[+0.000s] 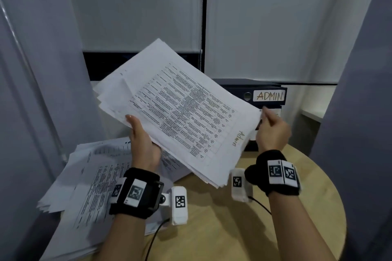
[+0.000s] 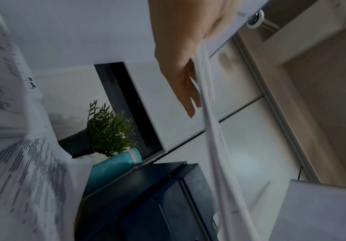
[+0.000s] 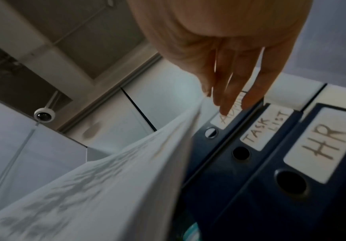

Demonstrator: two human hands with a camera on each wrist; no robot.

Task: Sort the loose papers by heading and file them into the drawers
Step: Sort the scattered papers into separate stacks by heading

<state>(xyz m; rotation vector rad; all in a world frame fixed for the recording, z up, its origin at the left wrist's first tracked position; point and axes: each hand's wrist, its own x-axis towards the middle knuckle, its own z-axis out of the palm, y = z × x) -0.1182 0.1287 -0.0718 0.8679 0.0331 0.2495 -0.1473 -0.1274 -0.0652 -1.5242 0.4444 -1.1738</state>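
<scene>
The left hand (image 1: pixel 142 146) grips a thick sheaf of printed papers (image 1: pixel 182 110) from beneath, thumb on top; the right hand (image 1: pixel 272 131) pinches its far corner. The top sheet carries a ruled table and handwritten "Admin". A second loose paper pile (image 1: pixel 84 180) lies at the round wooden surface's (image 1: pixel 275 207) left edge. Three dark, box-shaped drawers (image 3: pixel 271 163) stand at the back edge, labelled ADMIN, TASK LIST, HR.
</scene>
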